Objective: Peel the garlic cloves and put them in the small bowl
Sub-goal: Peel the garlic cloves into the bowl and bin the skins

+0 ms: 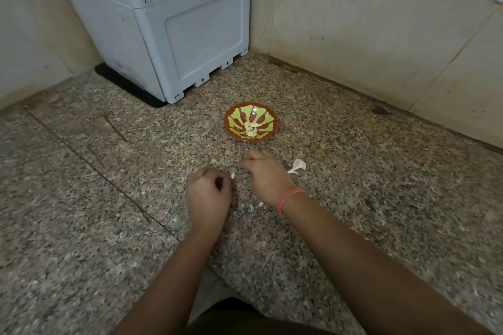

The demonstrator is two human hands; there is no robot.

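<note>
Both hands work low over the speckled stone counter (81, 185), just in front of the small bowl (231, 128). Left hand (208, 196) is curled closed, pinching a pale garlic clove (233, 176) that shows only as a sliver at the fingertips. Right hand (265, 175) sits just beside it, fingers bent down toward the counter; whether it grips anything cannot be told. A thread band (290, 198) circles the right wrist.

Peeled cloves (251, 129) lie together at the bottom of the red-and-green bowl. A loose piece of garlic skin (297, 166) lies beside the right hand, with smaller scraps near the wrist.

Judged risks:
- The clove is small and held only at the tips; a slip would likely drop it onto the counter, where it blends with the pale flecks.
- Skin fragments may cling to fingers and be carried into the bowl.
- The bowl is shallow and near; a careless reach could knock it and spill the cloves.
- A grey crate (163, 22) stands well behind, no hazard.
</note>
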